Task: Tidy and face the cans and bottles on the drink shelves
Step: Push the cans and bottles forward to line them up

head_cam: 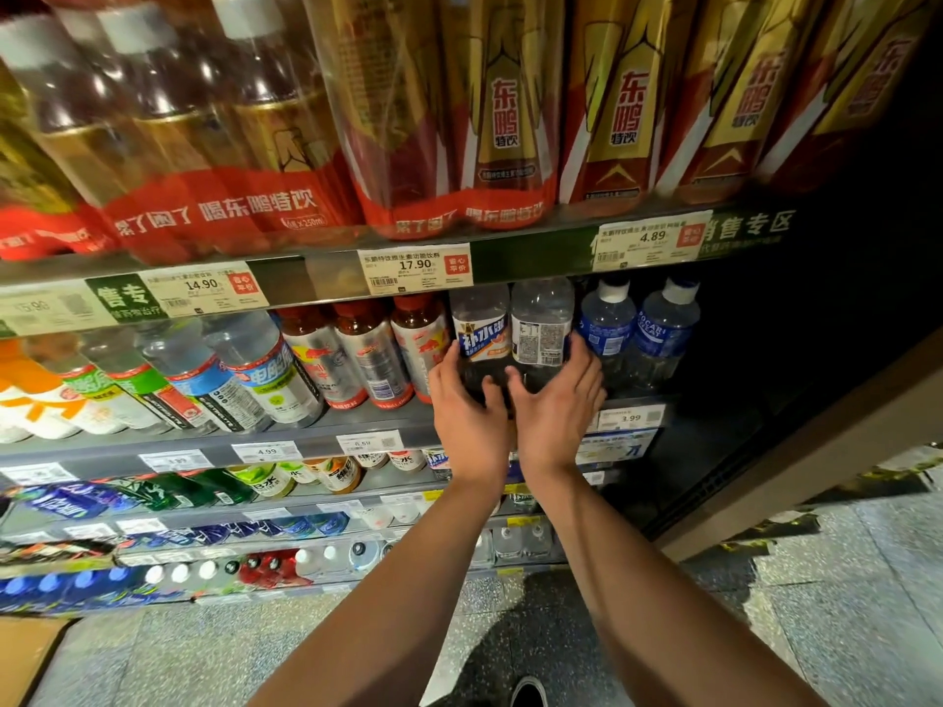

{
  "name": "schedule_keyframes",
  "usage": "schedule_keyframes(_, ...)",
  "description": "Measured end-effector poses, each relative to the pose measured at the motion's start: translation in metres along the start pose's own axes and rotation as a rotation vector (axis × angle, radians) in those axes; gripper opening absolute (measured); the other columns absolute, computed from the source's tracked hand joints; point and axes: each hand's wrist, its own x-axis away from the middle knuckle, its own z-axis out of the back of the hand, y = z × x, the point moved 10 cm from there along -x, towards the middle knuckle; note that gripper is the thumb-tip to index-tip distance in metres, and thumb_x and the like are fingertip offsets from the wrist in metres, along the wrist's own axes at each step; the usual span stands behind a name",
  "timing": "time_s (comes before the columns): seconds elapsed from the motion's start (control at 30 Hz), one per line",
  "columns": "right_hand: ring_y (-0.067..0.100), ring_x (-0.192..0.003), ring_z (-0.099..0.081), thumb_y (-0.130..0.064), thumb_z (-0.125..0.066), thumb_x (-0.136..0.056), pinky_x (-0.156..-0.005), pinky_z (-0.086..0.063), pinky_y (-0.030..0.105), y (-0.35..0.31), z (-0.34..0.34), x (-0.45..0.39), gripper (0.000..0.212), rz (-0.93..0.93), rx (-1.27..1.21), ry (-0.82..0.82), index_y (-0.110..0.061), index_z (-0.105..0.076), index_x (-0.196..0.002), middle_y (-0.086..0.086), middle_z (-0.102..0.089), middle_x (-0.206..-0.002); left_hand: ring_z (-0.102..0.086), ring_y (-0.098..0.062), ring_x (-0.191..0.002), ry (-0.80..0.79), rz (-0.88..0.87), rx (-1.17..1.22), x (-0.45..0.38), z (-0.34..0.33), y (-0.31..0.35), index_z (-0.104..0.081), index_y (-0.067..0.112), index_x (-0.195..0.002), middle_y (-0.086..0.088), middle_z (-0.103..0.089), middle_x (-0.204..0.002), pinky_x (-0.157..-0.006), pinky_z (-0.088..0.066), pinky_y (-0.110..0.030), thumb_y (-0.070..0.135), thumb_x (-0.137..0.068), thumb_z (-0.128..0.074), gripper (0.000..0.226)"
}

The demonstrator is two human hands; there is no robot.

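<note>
I have both hands up at the second shelf, on the pair of clear plastic bottles that stand side by side between the red-capped bottles with silver labels [375, 349] and the blue-labelled bottles with white caps [638, 334]. My left hand [472, 400] wraps the clear bottle with the blue-and-white front label [479, 331], fingers round its left side and thumb across the dark lower body. My right hand [556, 400] cups the clear bottle showing its white back panel of small print [542, 329], fingers along its right flank, thumb in front. Both hands look to be grasping, though how firmly I cannot tell.

The left bottle already shows its face. The right one does not, so I judge the step in hand is to turn it on its base until its front label comes round to match its neighbour.

To do that well I would twist low on the body and keep the base flat on the grey metal shelf [377, 418] (lifting risks knocking the upper shelf edge with its white price tags [414, 270]). The left hand should just steady its bottle so it does not spin out of true. Then I would draw both forward level with the shelf lip, shoulders touching, without nudging the blue-labelled bottles just beside my right fingers.
</note>
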Motion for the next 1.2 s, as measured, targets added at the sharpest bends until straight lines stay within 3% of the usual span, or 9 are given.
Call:
schedule_keyframes(0.23, 0.037, -0.118, -0.052, -0.031, -0.083, -0.067, -0.102, -0.040, 0.049, 0.010, 0.007, -0.006, 0.086, 0.003, -0.001, -0.025, -0.002, -0.043, -0.138, 0.019, -0.052, -0.129, -0.045, -0.010, -0.125, -0.017, -0.004, -0.023, 0.001, -0.006, -0.002, -0.043, 0.013, -0.146, -0.004, -0.050, -0.135, -0.096, -0.030, -0.003, 0.011, -0.092, -0.066, 0.059)
schedule_keyframes(0.4, 0.035, -0.114, -0.053, -0.034, -0.083, -0.072, -0.097, -0.044, 0.046, 0.013, 0.012, -0.004, 0.085, 0.026, -0.008, -0.049, -0.006, -0.042, -0.141, 0.015, -0.049, -0.130, -0.049, -0.016, -0.127, -0.005, 0.024, -0.063, 0.005, -0.016, -0.001, -0.037, 0.017, -0.150, -0.001, -0.044, -0.142, -0.092, -0.042, -0.023, 0.018, -0.090, -0.070, 0.068)
schedule_keyframes(0.6, 0.032, -0.120, -0.054, -0.040, -0.083, -0.076, -0.102, -0.039, 0.046, 0.018, 0.012, -0.002, 0.085, 0.069, 0.028, -0.074, -0.008, -0.040, -0.142, 0.014, -0.056, -0.126, -0.054, -0.020, -0.129, -0.036, 0.087, -0.081, -0.001, -0.028, -0.008, -0.028, 0.025, -0.151, 0.004, -0.048, -0.150, -0.094, -0.050, -0.034, 0.020, -0.084, -0.076, 0.083)
schedule_keyframes(0.73, 0.033, -0.122, -0.055, -0.035, -0.083, -0.076, -0.105, -0.038, 0.047, 0.023, 0.009, -0.003, 0.085, 0.082, 0.021, -0.119, -0.006, -0.039, -0.143, 0.016, -0.059, -0.128, -0.051, -0.021, -0.133, -0.046, 0.128, -0.099, -0.003, -0.033, -0.014, -0.027, 0.021, -0.153, 0.002, -0.046, -0.152, -0.101, -0.046, -0.035, 0.020, -0.083, -0.077, 0.086)
schedule_keyframes(0.93, 0.031, -0.128, -0.051, -0.033, -0.083, -0.078, -0.110, -0.034, 0.044, 0.028, 0.006, -0.006, 0.085, 0.057, -0.049, -0.171, -0.007, -0.038, -0.145, 0.016, -0.055, -0.136, -0.056, -0.020, -0.126, -0.015, 0.078, -0.098, -0.006, -0.029, -0.017, -0.039, 0.018, -0.144, 0.000, -0.057, -0.139, -0.104, -0.049, -0.039, 0.023, -0.073, -0.086, 0.085)
schedule_keyframes(1.07, 0.031, -0.131, -0.049, -0.034, -0.082, -0.079, -0.111, -0.034, 0.042, 0.030, 0.004, -0.006, 0.086, 0.067, -0.065, -0.211, -0.007, -0.036, -0.147, 0.015, -0.052, -0.140, -0.064, -0.020, -0.112, -0.014, 0.015, -0.109, -0.003, -0.019, -0.023, -0.043, 0.022, -0.136, 0.001, -0.065, -0.125, -0.096, -0.053, -0.042, 0.032, -0.066, -0.090, 0.084)
schedule_keyframes(1.2, 0.030, -0.130, -0.049, -0.035, -0.080, -0.081, -0.108, -0.039, 0.041, 0.030, 0.004, -0.005, 0.086, 0.077, -0.078, -0.217, -0.008, -0.034, -0.148, 0.014, -0.051, -0.141, -0.062, -0.019, -0.113, -0.023, -0.035, -0.098, 0.002, -0.014, -0.018, -0.046, 0.018, -0.133, 0.000, -0.064, -0.124, -0.097, -0.051, -0.043, 0.038, -0.065, -0.091, 0.085)
